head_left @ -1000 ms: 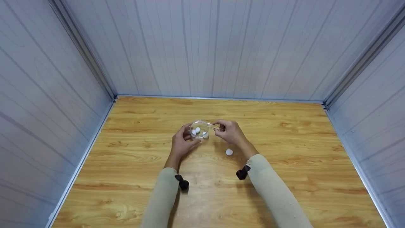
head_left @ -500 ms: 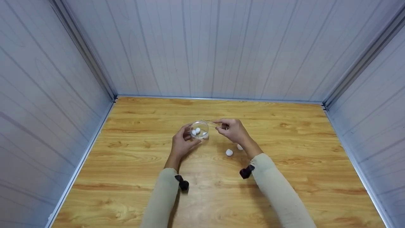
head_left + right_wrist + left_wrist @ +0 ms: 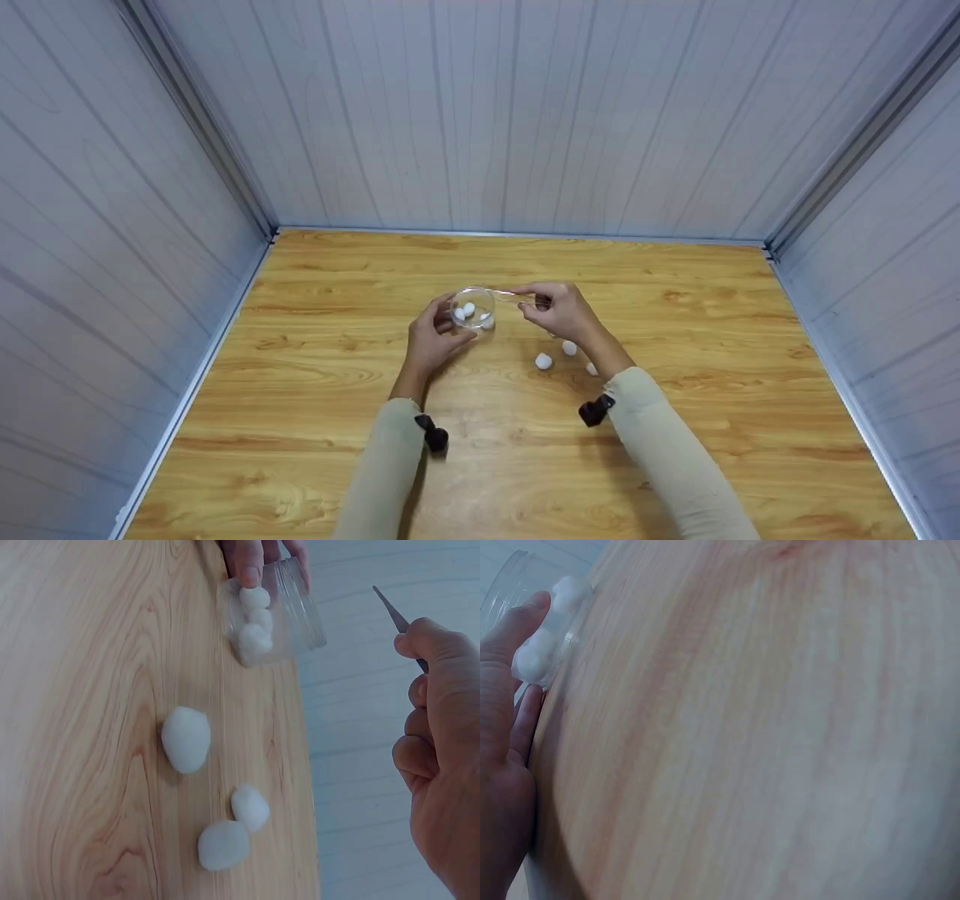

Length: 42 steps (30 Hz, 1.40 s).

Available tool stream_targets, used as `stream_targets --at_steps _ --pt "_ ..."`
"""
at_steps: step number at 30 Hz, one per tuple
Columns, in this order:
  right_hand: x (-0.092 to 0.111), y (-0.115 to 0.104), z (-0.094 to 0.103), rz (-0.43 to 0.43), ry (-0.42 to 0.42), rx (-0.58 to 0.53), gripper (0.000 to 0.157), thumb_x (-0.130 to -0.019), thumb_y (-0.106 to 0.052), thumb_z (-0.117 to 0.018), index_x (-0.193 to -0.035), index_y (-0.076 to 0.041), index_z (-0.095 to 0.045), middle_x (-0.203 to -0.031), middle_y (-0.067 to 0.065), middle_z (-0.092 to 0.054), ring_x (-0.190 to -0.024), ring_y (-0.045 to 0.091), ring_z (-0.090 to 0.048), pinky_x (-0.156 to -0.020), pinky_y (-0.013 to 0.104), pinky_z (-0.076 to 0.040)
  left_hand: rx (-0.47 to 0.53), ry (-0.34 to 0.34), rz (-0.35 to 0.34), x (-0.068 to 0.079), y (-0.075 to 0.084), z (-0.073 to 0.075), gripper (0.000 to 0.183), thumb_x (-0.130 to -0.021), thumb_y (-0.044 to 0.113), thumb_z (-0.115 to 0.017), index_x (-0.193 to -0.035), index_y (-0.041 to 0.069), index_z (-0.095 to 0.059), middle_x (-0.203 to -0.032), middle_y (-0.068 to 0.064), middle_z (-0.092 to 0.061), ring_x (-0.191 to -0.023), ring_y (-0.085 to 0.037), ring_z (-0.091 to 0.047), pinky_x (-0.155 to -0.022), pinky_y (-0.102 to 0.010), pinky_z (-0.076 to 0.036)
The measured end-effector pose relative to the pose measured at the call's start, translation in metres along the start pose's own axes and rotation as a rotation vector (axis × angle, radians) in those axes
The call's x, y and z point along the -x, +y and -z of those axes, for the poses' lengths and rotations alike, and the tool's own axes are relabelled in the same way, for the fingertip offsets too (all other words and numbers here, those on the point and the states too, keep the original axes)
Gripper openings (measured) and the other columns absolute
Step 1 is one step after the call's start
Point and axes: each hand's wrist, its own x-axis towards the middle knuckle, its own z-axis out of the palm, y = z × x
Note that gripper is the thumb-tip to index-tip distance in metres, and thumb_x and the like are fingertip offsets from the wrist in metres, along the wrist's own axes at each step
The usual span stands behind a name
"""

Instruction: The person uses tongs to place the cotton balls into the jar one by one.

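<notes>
My left hand (image 3: 433,337) grips a clear plastic jar (image 3: 296,611) round its side, thumb and fingers on opposite walls. Several white cotton balls (image 3: 256,639) lie inside the jar, low down. The jar stands on the table with its threaded mouth uncovered. To the right of it, my right hand (image 3: 561,309) pinches a pair of tweezers (image 3: 391,609), whose tips point left toward the jar's rim. Nothing shows between the tips. Loose cotton balls (image 3: 543,361) lie on the table below the right hand and forearm; one larger cotton ball (image 3: 186,739) sits nearest the jar in the right wrist view.
The wood-grain table (image 3: 337,420) is bounded by a pale panelled back wall (image 3: 480,112) and side walls (image 3: 90,262). Two more cotton balls (image 3: 223,845) lie close together under the right wrist. Black wrist cameras (image 3: 596,410) stick out from the sleeves.
My right hand has drawn back to the right with the tweezers, from over the jar's mouth to beside it. More cotton balls show beside the right forearm. The left hand and jar stay put.
</notes>
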Motion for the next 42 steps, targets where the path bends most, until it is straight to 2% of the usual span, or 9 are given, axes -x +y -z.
stream_targets --at_steps 3,8,10,15,17,20,28,35,42 --pt "0.002 0.0 0.003 0.002 0.002 0.012 0.022 -0.086 -0.018 -0.062 -0.106 -0.017 -0.07 -0.05 -0.008 -0.045 -0.041 0.008 -0.033 -0.038 0.023 -0.031 -0.027 0.002 0.004 -0.001 -0.006 0.0 0.076 -0.062 0.015 -0.085 -0.13 0.012 -0.05 -0.117 -0.013 -0.057 -0.102 -0.022 -0.057 -0.084 -0.034 -0.05" --pt "0.007 0.003 0.009 -0.004 0.007 0.02 0.022 -0.086 -0.018 -0.062 -0.107 -0.017 -0.069 -0.051 -0.008 -0.046 -0.042 0.009 -0.033 -0.039 0.024 -0.031 -0.031 0.006 -0.002 -0.001 -0.005 0.0 0.075 -0.062 0.014 -0.085 -0.129 0.011 -0.05 -0.116 -0.012 -0.058 -0.101 -0.02 -0.057 -0.083 -0.032 -0.051" --pt "0.009 0.005 0.011 -0.009 0.01 0.016 0.022 -0.086 -0.018 -0.063 -0.107 -0.018 -0.069 -0.052 -0.008 -0.046 -0.042 0.01 -0.034 -0.038 0.024 -0.031 -0.022 0.006 -0.015 -0.001 -0.002 0.0 0.075 -0.062 0.011 -0.084 -0.129 0.008 -0.05 -0.115 -0.015 -0.058 -0.101 -0.024 -0.058 -0.083 -0.035 -0.051" --pt "0.015 0.009 0.016 -0.019 0.009 0.006 0.022 -0.086 -0.02 -0.062 -0.107 -0.017 -0.069 -0.052 -0.008 -0.047 -0.042 0.01 -0.034 -0.038 0.025 -0.031 0.023 -0.01 -0.049 0.002 0.018 0.003 0.074 -0.062 0.001 -0.082 -0.128 -0.002 -0.047 -0.115 -0.026 -0.054 -0.101 -0.04 -0.055 -0.083 -0.049 -0.048" --pt "0.018 0.011 0.018 -0.032 0.008 0.007 0.022 -0.087 -0.02 -0.062 -0.107 -0.015 -0.069 -0.051 -0.007 -0.046 -0.042 0.01 -0.034 -0.038 0.025 -0.031 0.035 -0.018 -0.049 0.003 0.023 0.004 0.074 -0.063 0.0 -0.082 -0.128 -0.003 -0.047 -0.115 -0.028 -0.053 -0.101 -0.042 -0.054 -0.083 -0.052 -0.047" --pt "0.022 0.013 0.02 -0.048 0.004 0.014 0.023 -0.087 -0.02 -0.061 -0.108 -0.018 -0.069 -0.049 -0.006 -0.043 -0.042 0.01 -0.031 -0.038 0.025 -0.03 0.045 -0.015 -0.045 0.002 0.02 0.004 0.074 -0.063 0.001 -0.082 -0.129 -0.001 -0.047 -0.114 -0.028 -0.053 -0.1 -0.041 -0.055 -0.083 -0.052 -0.048" --pt "0.035 0.021 0.027 -0.074 -0.012 0.025 0.022 -0.087 -0.02 -0.061 -0.108 -0.018 -0.069 -0.05 -0.006 -0.043 -0.042 0.011 -0.031 -0.038 0.025 -0.029 -0.014 0.001 -0.008 -0.001 -0.004 0.001 0.076 -0.062 0.012 -0.085 -0.13 0.013 -0.049 -0.116 -0.014 -0.057 -0.101 -0.024 -0.057 -0.083 -0.036 -0.051" --pt "0.045 0.027 0.037 -0.115 -0.009 0.036 0.022 -0.087 -0.021 -0.062 -0.108 -0.02 -0.068 -0.047 -0.004 -0.039 -0.04 0.012 -0.027 -0.037 0.025 -0.028 -0.019 -0.008 -0.01 -0.003 -0.005 0.001 0.076 -0.063 0.013 -0.084 -0.131 0.015 -0.049 -0.116 -0.014 -0.057 -0.101 -0.023 -0.057 -0.083 -0.034 -0.051" --pt "0.054 0.032 0.046 -0.101 0.002 0.042 0.022 -0.086 -0.016 -0.062 -0.106 -0.014 -0.069 -0.054 -0.006 -0.049 -0.042 0.011 -0.031 -0.037 0.025 -0.029 0.037 -0.023 -0.032 0.002 0.014 0.003 0.074 -0.064 0.004 -0.082 -0.129 0.0 -0.047 -0.116 -0.025 -0.054 -0.102 -0.039 -0.054 -0.085 -0.05 -0.047"
